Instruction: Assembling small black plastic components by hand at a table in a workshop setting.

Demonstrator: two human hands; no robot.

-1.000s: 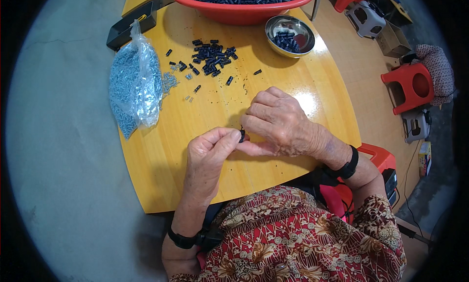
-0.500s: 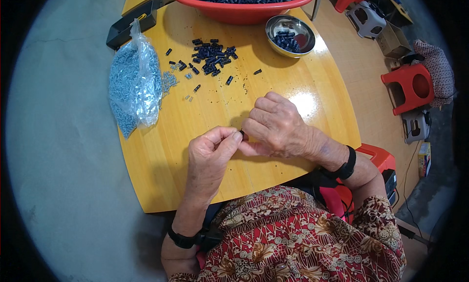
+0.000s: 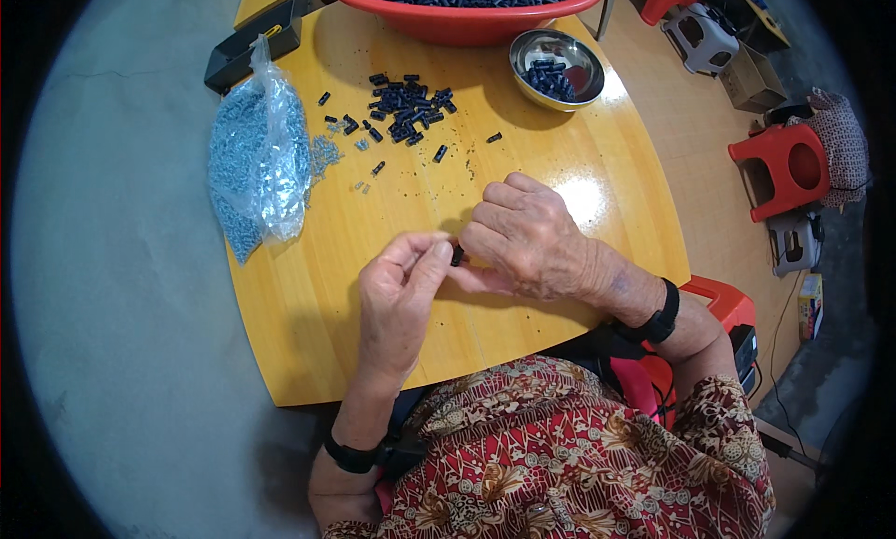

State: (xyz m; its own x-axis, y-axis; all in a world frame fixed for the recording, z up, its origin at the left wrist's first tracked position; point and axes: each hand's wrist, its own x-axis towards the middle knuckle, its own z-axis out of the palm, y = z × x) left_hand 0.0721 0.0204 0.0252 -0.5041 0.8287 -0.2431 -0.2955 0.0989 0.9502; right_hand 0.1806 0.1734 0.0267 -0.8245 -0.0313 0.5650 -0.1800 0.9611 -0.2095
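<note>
Both hands meet over the near part of the yellow table [image 3: 485, 329]. Between the thumb and fingers of my left hand [image 3: 397, 292] is a small black plastic piece [image 3: 456, 256], only partly visible. My right hand [image 3: 530, 240] is closed against the same piece, its fingers curled and their tips hidden beneath the knuckles. Farther up the table lies a loose pile of black cylindrical plastic pieces [image 3: 403, 108]. Left of the pile rests a clear plastic bag [image 3: 261, 156] full of small silvery metal parts, some spilled beside it [image 3: 324, 154].
A red basin [image 3: 467, 24] heaped with black pieces stands at the far edge. To its right is a steel bowl [image 3: 586, 56] with some black pieces inside. A dark open tray [image 3: 252, 49] sits at the far left corner. Red stool [image 3: 779, 170] and boxes stand on the right.
My left fingers have shifted slightly left and up, and more of the black piece shows between the hands. The right hand is almost where it was.
</note>
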